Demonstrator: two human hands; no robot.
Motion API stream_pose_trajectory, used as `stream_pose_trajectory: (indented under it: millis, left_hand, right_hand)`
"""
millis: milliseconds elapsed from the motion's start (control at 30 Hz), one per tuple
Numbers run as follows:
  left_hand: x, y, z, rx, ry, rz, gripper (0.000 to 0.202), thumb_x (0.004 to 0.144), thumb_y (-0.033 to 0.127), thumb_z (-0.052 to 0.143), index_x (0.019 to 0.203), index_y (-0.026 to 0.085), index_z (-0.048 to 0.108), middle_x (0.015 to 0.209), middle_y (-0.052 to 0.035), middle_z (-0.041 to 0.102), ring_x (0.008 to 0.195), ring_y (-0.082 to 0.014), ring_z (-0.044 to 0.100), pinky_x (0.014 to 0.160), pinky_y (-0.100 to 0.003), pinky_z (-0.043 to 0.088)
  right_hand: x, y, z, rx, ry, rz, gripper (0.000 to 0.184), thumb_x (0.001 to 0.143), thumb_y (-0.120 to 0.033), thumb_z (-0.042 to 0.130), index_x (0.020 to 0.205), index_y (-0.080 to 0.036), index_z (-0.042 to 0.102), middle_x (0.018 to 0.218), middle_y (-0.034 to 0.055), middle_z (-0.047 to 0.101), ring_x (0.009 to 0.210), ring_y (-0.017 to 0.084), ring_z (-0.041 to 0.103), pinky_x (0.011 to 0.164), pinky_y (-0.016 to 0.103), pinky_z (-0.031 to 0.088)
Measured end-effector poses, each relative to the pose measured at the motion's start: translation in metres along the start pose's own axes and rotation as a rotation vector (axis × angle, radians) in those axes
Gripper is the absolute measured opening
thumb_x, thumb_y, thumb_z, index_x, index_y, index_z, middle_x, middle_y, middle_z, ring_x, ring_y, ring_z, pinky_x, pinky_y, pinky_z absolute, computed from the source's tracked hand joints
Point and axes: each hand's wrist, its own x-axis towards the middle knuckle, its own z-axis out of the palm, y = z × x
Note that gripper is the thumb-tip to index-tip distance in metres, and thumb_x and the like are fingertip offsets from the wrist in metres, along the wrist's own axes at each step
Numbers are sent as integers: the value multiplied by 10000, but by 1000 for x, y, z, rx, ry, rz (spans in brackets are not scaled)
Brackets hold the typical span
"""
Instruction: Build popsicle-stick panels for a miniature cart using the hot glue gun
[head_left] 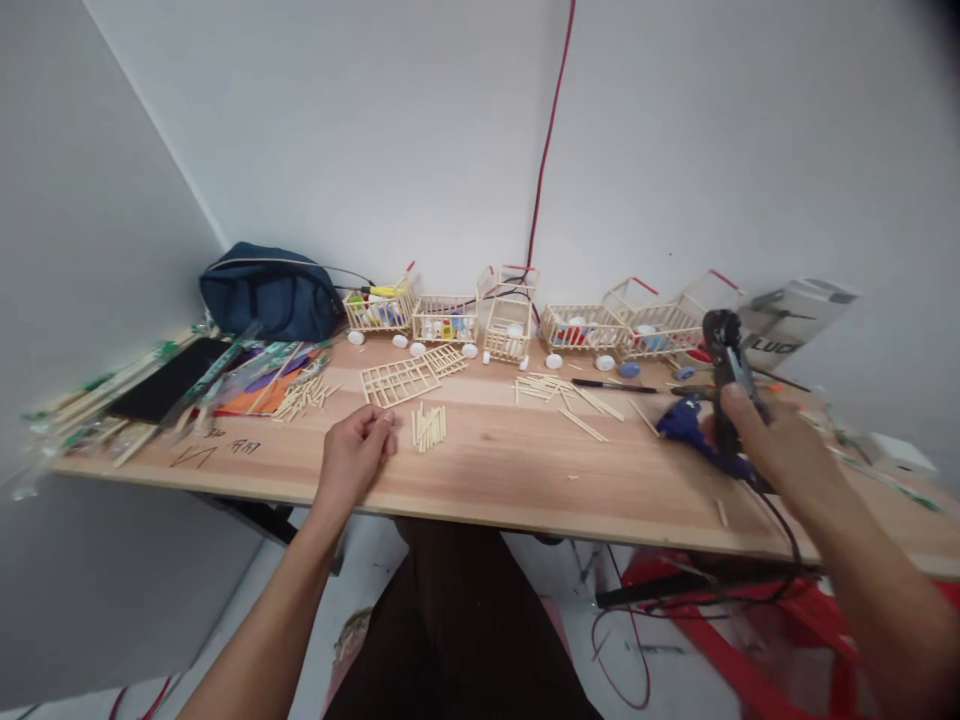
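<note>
My left hand [356, 450] rests on the table with curled fingers. Its fingertips are pinched together, and whatever they may hold is hidden. A small wooden stick grid [401, 382] lies just beyond it, and a pile of short sticks [429, 428] is to its right. On the right, my right hand [780, 440] grips a black hand tool [724, 345], blurred, above the table. Beside and partly behind that tool is a blue glue gun [682, 422] with a dark cord. A second, smaller stick grid [445, 360] touches the first.
Several stick-built shopping carts [446, 320] stand along the wall. A blue bag [270, 290] sits back left, near wrapped sticks and coloured sheets [259, 390]. Loose sticks [536, 388] and a black pen [611, 385] lie mid-table. A white box [799, 315] leans back right; a red stool [720, 630] is below.
</note>
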Motion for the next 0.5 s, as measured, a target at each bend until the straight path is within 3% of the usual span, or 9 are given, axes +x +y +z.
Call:
stream_pose_trajectory:
  millis: [100, 200, 333, 500]
  left_hand:
    - [0, 2, 0, 10, -6, -2, 316, 906, 413, 493, 707, 177, 562, 516, 39, 542, 471, -98, 448, 529, -212, 345]
    - [0, 5, 0, 19, -13, -4, 303, 900, 397, 506, 697, 177, 558, 520, 38, 541, 474, -96, 446, 527, -213, 342]
    - [0, 6, 0, 10, -16, -21, 284, 892, 396, 519, 712, 180, 564, 513, 45, 532, 472, -94, 445, 512, -208, 330]
    - [1, 5, -1, 44, -36, -31, 275, 889, 406, 523, 733, 185, 575, 529, 45, 548, 481, -94, 457, 521, -206, 340]
  right_hand:
    - [7, 38, -28, -324, 1, 185, 560, 816, -692, 463, 986, -187, 634, 930, 243, 699, 675, 280, 639, 657, 415, 417]
    - [9, 71, -40, -492, 13, 262, 679, 746, -724, 539, 1081, -147, 664, 977, 293, 681, 785, 339, 651, 681, 432, 410]
    - [3, 98, -42, -602, -9, 371, 892, 656, -842, 507, 1134, -105, 661, 995, 336, 661, 871, 418, 653, 675, 469, 404]
    - [-4, 110, -36, -693, 21, 319, 960, 673, -892, 403, 1122, -83, 657, 1127, 382, 600, 1041, 462, 612, 752, 485, 414]
